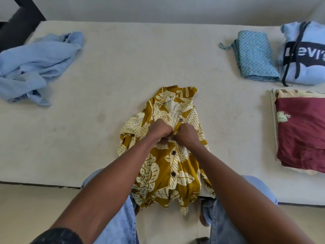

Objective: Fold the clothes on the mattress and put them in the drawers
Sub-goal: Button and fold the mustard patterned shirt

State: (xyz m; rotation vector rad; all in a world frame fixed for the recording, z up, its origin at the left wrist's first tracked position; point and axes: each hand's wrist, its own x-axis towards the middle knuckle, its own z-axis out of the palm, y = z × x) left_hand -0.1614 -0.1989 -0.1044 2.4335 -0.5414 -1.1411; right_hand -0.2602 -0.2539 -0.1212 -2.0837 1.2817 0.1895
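Mustard-yellow and cream leaf-print button shirt point(168, 155) front-up at near edge of cream mattress point(123, 67), hem hanging off, left hand point(159, 132) and right hand point(186, 135) together, both pinching the placket mid-chest, crumpled light-blue garment point(35, 66) far left, folded clothes right.

One wide head camera looks forward and steeply down from close above the mattress point(105, 76), near its front edge.

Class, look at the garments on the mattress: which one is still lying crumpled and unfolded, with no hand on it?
The light blue denim shirt at the far left. It lies bunched up, while the other pieces at the right are folded.
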